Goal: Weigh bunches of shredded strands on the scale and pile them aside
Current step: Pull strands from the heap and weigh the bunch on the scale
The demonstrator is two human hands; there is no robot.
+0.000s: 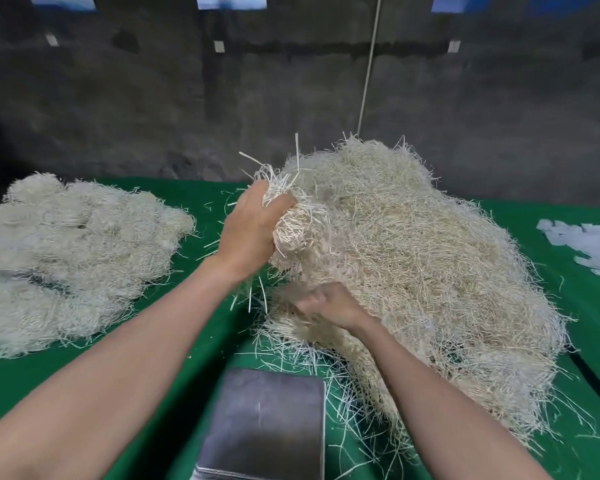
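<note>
A big loose heap of pale shredded strands (pixel 413 258) covers the right half of the green table. My left hand (pixel 253 223) grips a bunch of strands (pixel 291 226) at the heap's left edge, lifted a little off the table. Lower down, my right hand (pixel 329 303) is curled into strands at the heap's near left side; it is blurred. The scale (pixel 264 424), a bare grey metal platform, sits at the front centre with nothing on it. A flatter pile of bunches (pixel 70 251) lies on the left.
The green table cloth (pixel 174 341) carries scattered single strands around the scale. Pale paper slips (pixel 589 244) lie at the far right edge. A dark wall stands behind the table, with a thin cord (pixel 369 67) hanging down to the heap.
</note>
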